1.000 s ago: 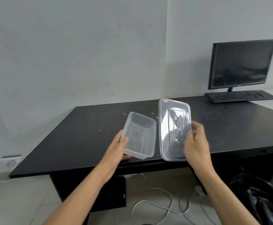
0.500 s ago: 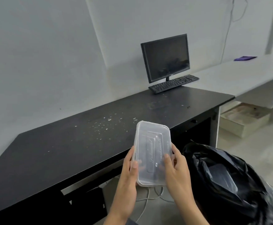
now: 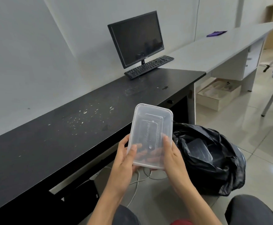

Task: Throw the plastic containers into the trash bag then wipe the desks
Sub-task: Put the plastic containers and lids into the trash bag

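Our left hand [image 3: 124, 158] and right hand [image 3: 173, 157] curl round the near end of the plastic container [image 3: 152, 130], thumbs on top. It hangs between the black bench [image 3: 64, 137] and the open trash bag [image 3: 225, 172].

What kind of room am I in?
Probably an office or computer room: a black flat monitor and black keyboard stand on a long black desk, with a long grey desk beside it.
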